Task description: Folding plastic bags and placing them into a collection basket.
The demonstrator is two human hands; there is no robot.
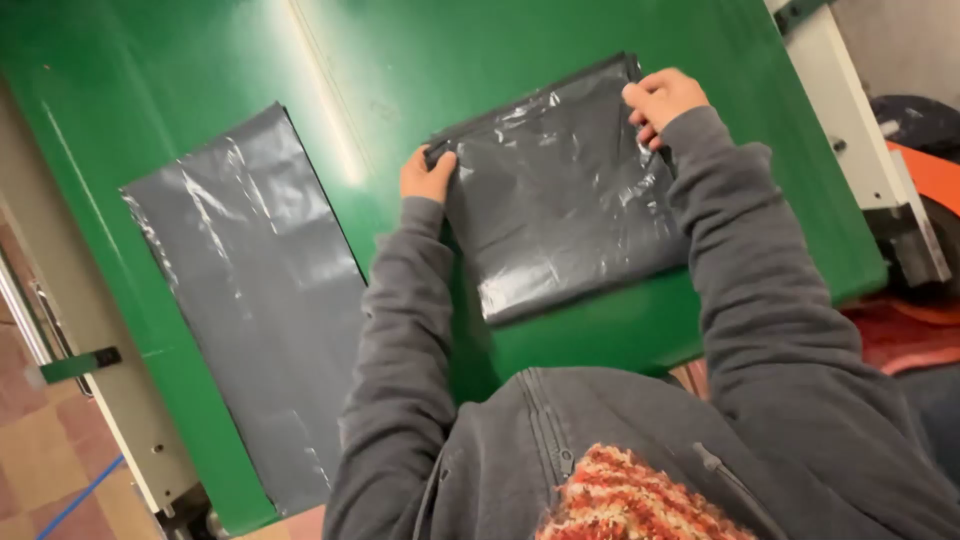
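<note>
A folded dark grey plastic bag [560,200] lies on a green table [420,60] in front of me. My left hand [428,175] pinches the bag's far left corner. At the far right corner my right hand [662,98] grips the bag's edge with curled fingers. Both arms wear grey sleeves. The bag's shiny surface is wrinkled and lies mostly flat between my hands.
A longer dark grey plastic sheet [255,290] lies flat on the table to the left. The table has a white frame [860,130] on the right and a pale edge [100,360] on the left. Tiled floor [40,450] shows at lower left.
</note>
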